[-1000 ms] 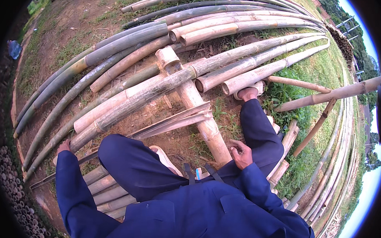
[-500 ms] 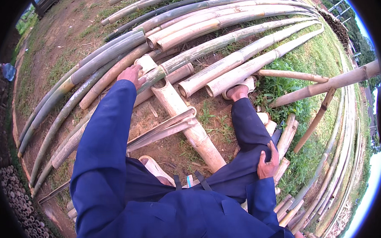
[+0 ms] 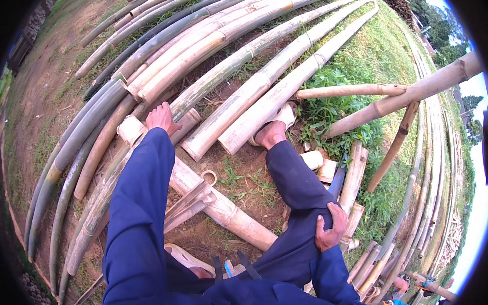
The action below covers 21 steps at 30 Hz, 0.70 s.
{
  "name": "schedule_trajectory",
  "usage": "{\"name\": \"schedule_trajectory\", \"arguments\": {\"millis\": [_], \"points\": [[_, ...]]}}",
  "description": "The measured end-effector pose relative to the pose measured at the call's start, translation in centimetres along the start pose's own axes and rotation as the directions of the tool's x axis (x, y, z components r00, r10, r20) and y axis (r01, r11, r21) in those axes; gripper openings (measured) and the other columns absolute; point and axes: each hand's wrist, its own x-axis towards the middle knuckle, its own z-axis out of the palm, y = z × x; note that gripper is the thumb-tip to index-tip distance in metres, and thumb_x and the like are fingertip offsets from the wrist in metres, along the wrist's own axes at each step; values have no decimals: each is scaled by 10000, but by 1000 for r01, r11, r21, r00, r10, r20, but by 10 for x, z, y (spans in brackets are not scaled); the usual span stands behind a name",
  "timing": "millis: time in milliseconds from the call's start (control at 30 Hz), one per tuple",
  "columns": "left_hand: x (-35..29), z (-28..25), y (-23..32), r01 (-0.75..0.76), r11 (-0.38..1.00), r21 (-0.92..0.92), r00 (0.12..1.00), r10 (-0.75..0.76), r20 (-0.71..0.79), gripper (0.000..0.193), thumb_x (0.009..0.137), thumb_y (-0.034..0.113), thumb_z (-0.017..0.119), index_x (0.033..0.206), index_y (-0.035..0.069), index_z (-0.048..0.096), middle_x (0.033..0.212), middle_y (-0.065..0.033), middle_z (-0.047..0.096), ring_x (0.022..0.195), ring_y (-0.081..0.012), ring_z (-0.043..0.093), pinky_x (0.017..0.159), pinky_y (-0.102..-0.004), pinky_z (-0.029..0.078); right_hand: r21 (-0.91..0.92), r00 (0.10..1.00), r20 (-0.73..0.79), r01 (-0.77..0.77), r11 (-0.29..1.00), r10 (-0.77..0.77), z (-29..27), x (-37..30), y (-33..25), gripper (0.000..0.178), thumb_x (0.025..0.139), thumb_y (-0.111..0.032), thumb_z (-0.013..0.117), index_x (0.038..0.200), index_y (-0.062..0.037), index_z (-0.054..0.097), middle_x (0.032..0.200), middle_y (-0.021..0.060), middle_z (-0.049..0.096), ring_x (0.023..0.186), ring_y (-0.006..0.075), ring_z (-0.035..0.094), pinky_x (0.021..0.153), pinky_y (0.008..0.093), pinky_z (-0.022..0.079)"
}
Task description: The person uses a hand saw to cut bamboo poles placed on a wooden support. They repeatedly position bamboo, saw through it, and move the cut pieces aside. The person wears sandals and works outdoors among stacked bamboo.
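A long greenish bamboo pole [image 3: 240,55] lies slantwise in front of me, over a thick pale bamboo piece [image 3: 230,215] on the ground. My left hand [image 3: 163,119] is on top of this pole, its fingers curled over it, just right of the pale piece's cut far end [image 3: 130,129]. Split bamboo strips [image 3: 189,208] rest against the thick piece, with a small bamboo ring [image 3: 209,178] beside them. My right hand [image 3: 332,228] lies on my right leg, holding nothing, its thumb and fingers apart.
Many bamboo poles [image 3: 197,52] spread across the far side and left. A propped bamboo frame [image 3: 385,112] stands at right over green weeds. Short bamboo offcuts [image 3: 319,166] lie beyond my right leg. Another person's hand [image 3: 402,285] shows at the lower right.
My left hand has moved right along the pole, past the pale piece's far end. The whole view has shifted. My right hand stays on my leg.
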Motion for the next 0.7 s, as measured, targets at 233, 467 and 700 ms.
{"name": "schedule_trajectory", "arguments": {"millis": [233, 467, 700], "points": [[-5, -32, 7, -23, 996, -90, 994, 32, 106, 575, 714, 277, 817, 1163, 2, 584, 1089, -248, 721, 1077, -407, 696, 938, -486, 553, -43, 999, 3, 47, 998, -47, -7, 11, -11, 512, 728, -150, 758, 1220, -33, 679, 1247, 143, 670, 1197, 338, 599, 1107, 476, 361], [-100, -81, -36, -99, 977, -190, 984, 125, 127, 625, 683, 337, 822, 1147, -18, 600, 1039, -280, 710, 1039, -429, 691, 948, -492, 538, -73, 994, 3, 111, 991, -111, -7, -2, -16, 515, 743, -156, 762, 1238, -45, 673, 1290, 137, 653, 1243, 344, 573, 1123, 485, 354], [-215, -119, -203, -9, 994, -112, 991, 23, 129, 580, 677, 279, 790, 1137, 10, 562, 998, -293, 694, 966, -474, 672, 886, -513, 541, -107, 987, 53, 158, 982, -153, -6, -10, -20, 510, 779, -176, 759, 1264, -49, 664, 1342, 151, 627, 1294, 366, 538, 1134, 492, 349]]}}
